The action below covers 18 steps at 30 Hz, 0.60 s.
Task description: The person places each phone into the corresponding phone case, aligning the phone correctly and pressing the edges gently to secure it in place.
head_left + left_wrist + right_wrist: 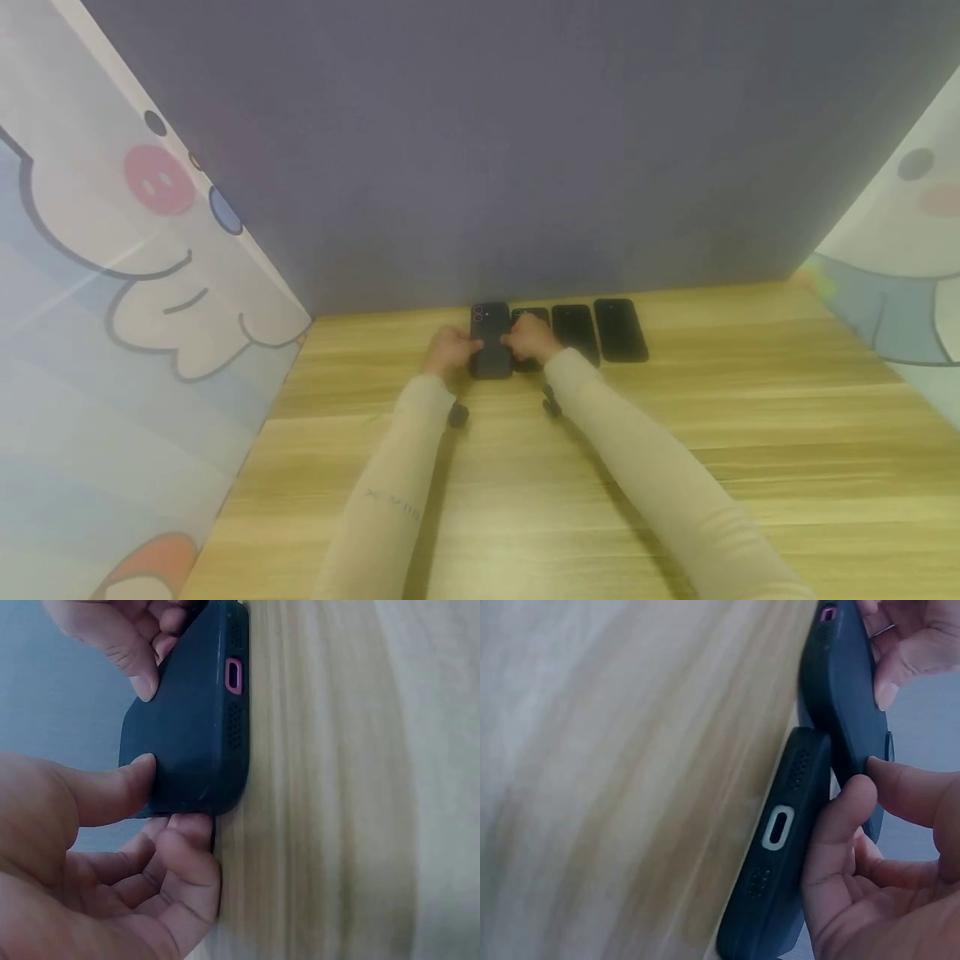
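A phone in a black case [491, 358] lies at the left end of a row, camera side up, with pink-rimmed lenses at its far end. My left hand [448, 348] pinches its left edge, thumb [142, 776] on the back and curled fingers at the side. On the opposite edge, my right hand [534, 337] pinches the same phone with thumb and index finger. Beneath the right hand lies a second black-cased phone [776, 855], its pale charging port facing me; the hand hides part of it. The held phone's pink-rimmed port [234, 676] shows in the left wrist view.
Two more dark phones, a third one [574, 327] and a fourth one [621, 331], lie to the right in the row. Behind them rises a grey panel [487, 167]. Cartoon-printed walls [90, 333] flank the wooden table [495, 500].
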### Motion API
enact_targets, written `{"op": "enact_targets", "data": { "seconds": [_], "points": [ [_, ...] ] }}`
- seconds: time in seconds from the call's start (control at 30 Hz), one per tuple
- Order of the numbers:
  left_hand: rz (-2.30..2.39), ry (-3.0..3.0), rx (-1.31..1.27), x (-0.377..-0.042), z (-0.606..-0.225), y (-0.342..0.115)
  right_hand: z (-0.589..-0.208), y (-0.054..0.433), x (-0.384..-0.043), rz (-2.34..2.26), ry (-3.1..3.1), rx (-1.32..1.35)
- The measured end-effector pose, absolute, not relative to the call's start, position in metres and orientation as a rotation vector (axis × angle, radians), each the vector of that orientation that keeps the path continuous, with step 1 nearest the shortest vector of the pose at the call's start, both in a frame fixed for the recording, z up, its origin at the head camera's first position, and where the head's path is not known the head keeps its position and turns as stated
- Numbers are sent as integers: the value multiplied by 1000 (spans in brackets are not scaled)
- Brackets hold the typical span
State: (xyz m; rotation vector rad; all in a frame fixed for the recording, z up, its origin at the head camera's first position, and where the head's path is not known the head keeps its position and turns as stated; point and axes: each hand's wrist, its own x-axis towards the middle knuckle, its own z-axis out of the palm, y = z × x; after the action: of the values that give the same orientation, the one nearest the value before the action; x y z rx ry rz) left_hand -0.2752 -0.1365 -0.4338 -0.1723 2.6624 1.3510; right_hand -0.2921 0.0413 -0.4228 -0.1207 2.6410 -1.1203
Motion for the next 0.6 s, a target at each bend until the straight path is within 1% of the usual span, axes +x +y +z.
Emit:
{"op": "enact_targets", "data": {
  "seconds": [0.27,0.6],
  "points": [
    [1114,2732,-231,-282,-427,-130,-429,44,-301,-1066,2648,-119],
    [992,2773,-247,-283,-417,-129,-424,38,-299,-968,2682,-98]
  ]
}}
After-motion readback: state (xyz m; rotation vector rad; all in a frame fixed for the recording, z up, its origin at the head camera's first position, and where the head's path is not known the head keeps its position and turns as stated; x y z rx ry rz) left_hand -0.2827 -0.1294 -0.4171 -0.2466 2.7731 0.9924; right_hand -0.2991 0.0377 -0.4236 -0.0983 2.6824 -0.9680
